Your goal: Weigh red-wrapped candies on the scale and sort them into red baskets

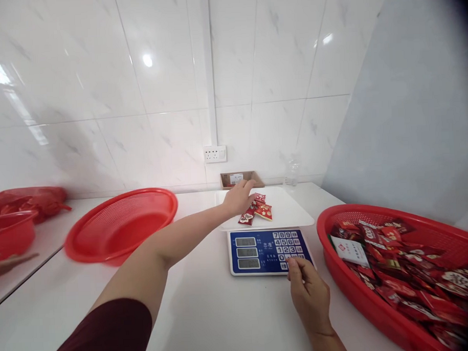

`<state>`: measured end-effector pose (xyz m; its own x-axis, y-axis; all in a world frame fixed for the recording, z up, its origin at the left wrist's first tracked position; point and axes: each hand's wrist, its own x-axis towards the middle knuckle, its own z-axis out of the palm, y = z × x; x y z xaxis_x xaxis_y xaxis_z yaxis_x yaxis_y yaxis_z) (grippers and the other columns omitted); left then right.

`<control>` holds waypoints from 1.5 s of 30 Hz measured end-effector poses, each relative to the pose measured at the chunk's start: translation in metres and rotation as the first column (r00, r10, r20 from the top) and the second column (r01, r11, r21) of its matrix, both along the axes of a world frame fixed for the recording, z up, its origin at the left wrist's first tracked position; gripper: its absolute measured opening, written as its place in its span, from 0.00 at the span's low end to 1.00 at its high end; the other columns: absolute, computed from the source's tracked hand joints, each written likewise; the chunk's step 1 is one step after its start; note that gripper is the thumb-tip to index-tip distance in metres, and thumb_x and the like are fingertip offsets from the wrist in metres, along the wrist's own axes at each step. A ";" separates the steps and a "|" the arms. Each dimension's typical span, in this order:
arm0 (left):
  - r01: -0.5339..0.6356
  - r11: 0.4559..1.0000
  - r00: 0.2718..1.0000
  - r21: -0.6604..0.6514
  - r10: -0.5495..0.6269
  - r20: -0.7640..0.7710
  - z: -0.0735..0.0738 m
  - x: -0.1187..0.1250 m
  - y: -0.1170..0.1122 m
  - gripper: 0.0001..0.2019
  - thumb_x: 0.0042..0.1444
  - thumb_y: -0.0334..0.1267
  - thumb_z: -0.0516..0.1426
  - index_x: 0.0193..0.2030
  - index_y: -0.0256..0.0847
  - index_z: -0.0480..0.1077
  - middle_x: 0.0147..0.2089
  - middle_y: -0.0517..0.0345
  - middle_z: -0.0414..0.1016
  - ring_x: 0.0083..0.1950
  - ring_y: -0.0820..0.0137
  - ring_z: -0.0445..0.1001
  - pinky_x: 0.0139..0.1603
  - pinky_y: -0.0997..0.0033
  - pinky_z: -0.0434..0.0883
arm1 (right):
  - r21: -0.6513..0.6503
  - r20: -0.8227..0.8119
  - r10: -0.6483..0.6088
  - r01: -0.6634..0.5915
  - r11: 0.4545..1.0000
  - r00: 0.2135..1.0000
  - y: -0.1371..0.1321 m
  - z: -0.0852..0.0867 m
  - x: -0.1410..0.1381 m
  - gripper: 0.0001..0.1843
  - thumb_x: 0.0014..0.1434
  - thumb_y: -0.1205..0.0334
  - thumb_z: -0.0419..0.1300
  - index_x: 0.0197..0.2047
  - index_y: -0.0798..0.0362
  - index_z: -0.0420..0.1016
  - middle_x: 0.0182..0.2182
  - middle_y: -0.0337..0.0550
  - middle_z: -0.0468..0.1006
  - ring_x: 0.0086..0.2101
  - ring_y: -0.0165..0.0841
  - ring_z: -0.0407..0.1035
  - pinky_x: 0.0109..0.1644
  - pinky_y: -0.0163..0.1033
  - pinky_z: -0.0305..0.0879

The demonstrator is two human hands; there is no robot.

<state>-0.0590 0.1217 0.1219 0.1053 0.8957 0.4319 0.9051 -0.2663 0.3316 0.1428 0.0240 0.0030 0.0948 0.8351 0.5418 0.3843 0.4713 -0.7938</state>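
A digital scale [266, 251] with a blue keypad and a white weighing plate [292, 212] stands on the white counter. A few red snack packets [258, 209] lie on the plate. My left hand [238, 196] reaches over the plate with curled fingers touching the packets; whether it grips one is hidden. My right hand [309, 290] rests at the scale's front right corner, a fingertip pressed on the keypad, the other fingers curled with nothing in them.
An empty red basket [122, 225] sits left of the scale. At the right, a red basket [380, 303] holds many red packets. A cardboard box [239, 178] and a clear bottle [292, 172] stand by the wall. Another red basin [11, 232] and someone's hand [9, 262] show far left.
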 end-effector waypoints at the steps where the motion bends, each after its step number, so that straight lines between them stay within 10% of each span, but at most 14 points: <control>1: 0.010 1.000 1.000 0.017 -0.010 0.023 0.005 0.002 -0.001 0.15 0.62 0.33 0.47 0.56 0.40 0.56 0.56 0.48 0.62 0.59 0.60 0.61 0.56 0.60 0.61 | 0.003 0.004 -0.006 0.006 1.000 1.000 0.000 0.000 0.000 0.22 0.57 0.42 0.49 0.29 0.52 0.71 0.19 0.38 0.71 0.20 0.30 0.64 0.24 0.34 0.61; 6: 0.144 0.990 0.983 0.000 -0.143 0.119 0.012 0.014 -0.040 0.14 0.61 0.30 0.48 0.54 0.40 0.55 0.48 0.54 0.69 0.50 0.69 0.69 0.51 0.69 0.65 | 0.023 0.000 0.009 -0.009 1.000 1.000 0.000 -0.005 0.003 0.20 0.58 0.45 0.50 0.31 0.52 0.71 0.20 0.38 0.71 0.21 0.31 0.65 0.26 0.34 0.62; 15: 0.536 0.809 0.831 -0.241 -0.454 0.322 -0.040 0.037 -0.151 0.08 0.55 0.36 0.57 0.38 0.41 0.60 0.40 0.55 0.65 0.43 0.69 0.66 0.41 0.71 0.67 | 0.210 0.192 0.479 -0.513 0.833 0.857 -0.008 -0.004 -0.004 0.15 0.63 0.54 0.47 0.30 0.51 0.67 0.20 0.35 0.68 0.20 0.28 0.64 0.22 0.32 0.59; 22: 0.461 0.867 0.818 -0.190 -0.332 0.469 -0.078 0.025 -0.175 0.11 0.49 0.31 0.57 0.38 0.40 0.59 0.38 0.57 0.62 0.36 0.73 0.62 0.36 0.72 0.66 | 0.240 0.415 0.511 -0.632 0.737 0.753 -0.019 -0.009 -0.020 0.15 0.64 0.62 0.46 0.30 0.53 0.69 0.22 0.38 0.72 0.23 0.28 0.66 0.26 0.32 0.57; 27: 0.496 0.813 0.625 -0.304 -0.091 0.775 -0.085 0.010 -0.184 0.16 0.53 0.44 0.58 0.45 0.39 0.61 0.36 0.57 0.66 0.35 0.73 0.66 0.37 0.67 0.68 | 0.325 0.428 0.421 -0.571 0.754 0.800 -0.022 -0.010 -0.022 0.18 0.64 0.64 0.47 0.23 0.52 0.65 0.18 0.36 0.67 0.20 0.27 0.61 0.24 0.33 0.52; 35: 0.432 0.862 0.675 -0.263 -0.116 0.729 -0.051 0.004 -0.155 0.15 0.55 0.48 0.56 0.39 0.37 0.66 0.33 0.57 0.69 0.32 0.74 0.66 0.35 0.71 0.66 | 0.298 0.296 0.462 -0.540 0.787 0.836 -0.017 -0.005 -0.015 0.15 0.64 0.63 0.45 0.27 0.51 0.65 0.20 0.37 0.68 0.22 0.28 0.64 0.25 0.33 0.56; 40: 0.185 0.970 0.829 -0.159 -0.067 0.556 -0.011 -0.012 -0.080 0.08 0.60 0.38 0.51 0.43 0.38 0.65 0.31 0.61 0.68 0.34 0.74 0.67 0.38 0.73 0.66 | 0.270 0.241 0.431 -0.487 0.831 0.869 -0.014 -0.008 -0.014 0.14 0.64 0.62 0.46 0.28 0.51 0.67 0.20 0.36 0.69 0.21 0.28 0.65 0.25 0.32 0.58; 45: 0.007 0.986 0.904 -0.166 0.065 0.422 -0.008 -0.034 -0.009 0.08 0.61 0.37 0.49 0.42 0.38 0.66 0.36 0.57 0.71 0.37 0.71 0.70 0.40 0.68 0.68 | 0.226 0.233 0.393 -0.443 0.868 0.890 -0.011 -0.013 -0.015 0.14 0.64 0.60 0.47 0.28 0.50 0.67 0.20 0.35 0.68 0.21 0.28 0.64 0.25 0.33 0.58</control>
<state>-0.0929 0.1128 0.1143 -0.0828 0.9564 0.2802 0.6748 -0.1531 0.7219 0.1282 0.0128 -0.0096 -0.3467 0.5975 0.7230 0.2232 0.8012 -0.5552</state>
